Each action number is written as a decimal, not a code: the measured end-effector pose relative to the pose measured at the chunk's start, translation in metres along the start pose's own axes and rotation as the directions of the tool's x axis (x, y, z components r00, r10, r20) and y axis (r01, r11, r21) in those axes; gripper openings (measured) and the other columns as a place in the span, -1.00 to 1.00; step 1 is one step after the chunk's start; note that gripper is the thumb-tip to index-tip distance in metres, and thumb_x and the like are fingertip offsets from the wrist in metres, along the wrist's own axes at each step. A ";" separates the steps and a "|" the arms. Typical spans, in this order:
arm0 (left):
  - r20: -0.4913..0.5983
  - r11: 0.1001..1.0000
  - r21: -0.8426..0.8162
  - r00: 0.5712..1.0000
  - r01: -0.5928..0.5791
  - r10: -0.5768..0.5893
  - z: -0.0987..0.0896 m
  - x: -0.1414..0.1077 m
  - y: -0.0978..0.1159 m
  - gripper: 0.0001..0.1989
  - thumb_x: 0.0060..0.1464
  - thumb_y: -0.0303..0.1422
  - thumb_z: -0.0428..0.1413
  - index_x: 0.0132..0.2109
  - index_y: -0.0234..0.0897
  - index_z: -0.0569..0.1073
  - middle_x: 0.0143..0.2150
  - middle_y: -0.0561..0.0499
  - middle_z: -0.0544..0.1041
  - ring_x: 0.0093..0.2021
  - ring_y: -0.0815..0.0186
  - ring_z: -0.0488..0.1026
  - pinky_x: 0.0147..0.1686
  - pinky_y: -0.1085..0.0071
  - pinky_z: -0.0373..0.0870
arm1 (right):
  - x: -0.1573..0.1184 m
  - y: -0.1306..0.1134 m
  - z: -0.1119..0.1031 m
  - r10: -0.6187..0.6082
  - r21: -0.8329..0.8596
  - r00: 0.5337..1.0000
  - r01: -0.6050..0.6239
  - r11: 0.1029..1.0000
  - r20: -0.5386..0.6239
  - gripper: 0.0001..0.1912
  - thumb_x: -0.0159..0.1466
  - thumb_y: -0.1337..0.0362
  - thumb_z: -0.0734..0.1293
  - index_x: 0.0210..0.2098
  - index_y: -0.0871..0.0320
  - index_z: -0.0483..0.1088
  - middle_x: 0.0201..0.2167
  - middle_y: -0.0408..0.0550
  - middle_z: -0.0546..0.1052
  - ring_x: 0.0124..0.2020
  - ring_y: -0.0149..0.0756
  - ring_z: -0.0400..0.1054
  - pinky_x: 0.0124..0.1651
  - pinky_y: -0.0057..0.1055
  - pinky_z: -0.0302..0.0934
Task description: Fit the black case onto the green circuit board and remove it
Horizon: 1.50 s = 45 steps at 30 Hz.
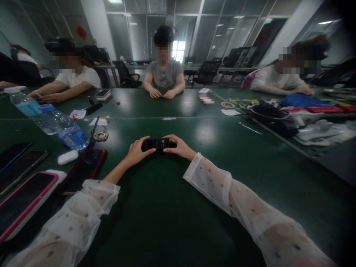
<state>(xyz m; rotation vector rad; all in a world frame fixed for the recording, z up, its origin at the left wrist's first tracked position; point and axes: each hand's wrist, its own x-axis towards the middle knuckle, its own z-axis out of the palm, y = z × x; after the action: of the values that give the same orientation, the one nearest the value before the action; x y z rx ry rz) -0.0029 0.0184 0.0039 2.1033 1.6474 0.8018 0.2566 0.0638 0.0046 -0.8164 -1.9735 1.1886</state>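
A small black device with a lit screen (155, 144) lies sideways between my two hands, its screen turned up toward me. My left hand (137, 151) is closed on its left end, with the thumb along the lower edge. At the opposite end, my right hand (180, 147) grips it between thumb and fingers. Both hands are low over the green table (167, 200); whether the device touches the surface I cannot tell. Sheer white dotted sleeves cover my forearms. Nearest to my left forearm is a red-edged phone (86, 167).
Left are a pink-edged phone (27, 200), a white earbud case (68, 157) and two water bottles (65, 128) (33, 109). A wrench (250, 128) and a blue, red and black pile (300, 107) lie right. Several people sit around the table.
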 end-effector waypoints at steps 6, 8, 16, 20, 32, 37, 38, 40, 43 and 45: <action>0.011 1.000 -0.023 1.000 0.017 -0.016 -0.001 -0.001 0.002 -0.26 0.07 0.09 0.16 0.29 -0.14 0.23 0.25 -0.17 0.37 0.23 -0.02 0.32 0.21 -0.06 0.17 | 0.000 0.000 -0.001 -0.002 0.009 1.000 0.001 1.000 0.014 -0.40 0.09 0.18 0.52 0.09 0.04 0.30 0.08 -0.01 0.43 0.08 -0.13 0.39 0.19 0.05 0.27; 0.015 0.999 -0.033 1.000 0.021 -0.020 -0.002 -0.001 0.003 -0.26 0.06 0.08 0.17 0.29 -0.15 0.24 0.25 -0.18 0.37 0.23 -0.02 0.31 0.21 -0.06 0.17 | 0.000 0.000 -0.001 -0.002 0.011 1.000 0.002 1.000 0.014 -0.40 0.10 0.18 0.52 0.08 0.03 0.30 0.09 -0.01 0.42 0.09 -0.14 0.39 0.19 0.04 0.27; 0.018 0.997 -0.064 0.999 0.039 -0.038 -0.002 0.000 0.001 -0.22 0.04 0.10 0.18 0.30 -0.17 0.25 0.26 -0.21 0.36 0.24 -0.04 0.31 0.20 -0.05 0.20 | 0.000 -0.002 0.000 -0.002 -0.025 1.000 0.002 1.000 0.012 -0.41 0.11 0.17 0.51 0.09 0.05 0.30 0.07 0.00 0.43 0.08 -0.14 0.40 0.20 0.03 0.26; -0.015 0.993 -0.112 0.999 0.045 -0.047 0.002 0.001 -0.002 -0.19 0.02 0.10 0.20 0.30 -0.21 0.23 0.22 -0.22 0.40 0.21 -0.01 0.36 0.19 0.00 0.24 | 0.001 0.002 0.001 0.003 -0.055 1.000 -0.004 0.998 -0.011 -0.40 0.10 0.13 0.51 0.09 0.06 0.30 0.07 0.00 0.43 0.08 -0.13 0.39 0.22 0.02 0.23; -0.035 0.998 -0.020 0.998 0.053 -0.054 0.000 0.000 0.002 -0.35 0.14 0.12 0.05 0.14 -0.32 0.40 0.15 -0.24 0.43 0.23 -0.02 0.29 0.17 0.04 0.27 | 0.002 0.005 0.007 0.026 -0.385 0.992 -0.071 0.920 -0.122 -0.46 0.21 -0.03 0.40 0.07 0.13 0.38 0.05 0.13 0.41 0.20 0.00 0.19 0.29 0.07 0.11; -0.044 0.999 0.000 0.998 0.035 -0.035 0.000 0.000 0.002 -0.37 0.17 0.09 0.05 0.15 -0.32 0.39 0.14 -0.23 0.44 0.21 -0.01 0.31 0.15 0.04 0.29 | -0.001 0.005 0.008 -0.034 -0.362 0.994 -0.007 0.932 -0.105 -0.34 0.15 0.05 0.46 0.18 0.03 0.26 0.13 0.08 0.35 0.22 -0.02 0.15 0.28 0.08 0.11; -0.046 0.999 0.001 0.998 0.033 -0.033 0.000 0.000 0.003 -0.37 0.17 0.09 0.05 0.15 -0.32 0.39 0.14 -0.23 0.44 0.20 -0.02 0.31 0.15 0.04 0.29 | -0.002 0.004 0.008 -0.038 -0.349 0.993 -0.004 0.937 -0.111 -0.34 0.15 0.07 0.47 0.18 0.00 0.25 0.12 0.06 0.35 0.21 -0.03 0.16 0.27 0.09 0.13; -0.048 1.000 -0.001 0.998 0.027 -0.027 0.000 0.000 0.003 -0.37 0.17 0.09 0.05 0.16 -0.31 0.39 0.14 -0.22 0.44 0.21 -0.02 0.30 0.15 0.04 0.29 | -0.003 0.003 0.008 -0.039 -0.329 0.991 -0.005 0.944 -0.126 -0.38 0.13 0.10 0.49 0.14 -0.02 0.28 0.07 0.03 0.37 0.16 -0.05 0.19 0.25 0.09 0.15; -0.043 1.000 -0.011 0.999 0.029 -0.029 0.000 -0.001 0.003 -0.37 0.17 0.09 0.06 0.18 -0.29 0.37 0.16 -0.21 0.43 0.22 -0.02 0.29 0.16 0.03 0.28 | -0.003 0.002 0.008 -0.031 -0.308 0.989 -0.015 0.951 -0.143 -0.44 0.13 0.14 0.49 0.09 -0.02 0.32 0.00 -0.01 0.39 0.10 -0.07 0.23 0.23 0.09 0.17; -0.039 0.999 -0.017 0.999 0.029 -0.030 0.001 0.000 0.002 -0.36 0.16 0.08 0.06 0.19 -0.30 0.36 0.17 -0.22 0.42 0.23 -0.02 0.28 0.16 0.02 0.28 | -0.003 0.003 0.008 -0.024 -0.299 0.989 -0.022 0.954 -0.149 -0.46 0.13 0.16 0.49 0.08 -0.02 0.33 -0.02 -0.01 0.39 0.08 -0.08 0.24 0.22 0.09 0.18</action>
<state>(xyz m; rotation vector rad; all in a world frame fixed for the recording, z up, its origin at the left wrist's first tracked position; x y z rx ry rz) -0.0011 0.0175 0.0045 2.0599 1.6826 0.8494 0.2523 0.0587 -0.0012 -1.0254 -2.0531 0.8076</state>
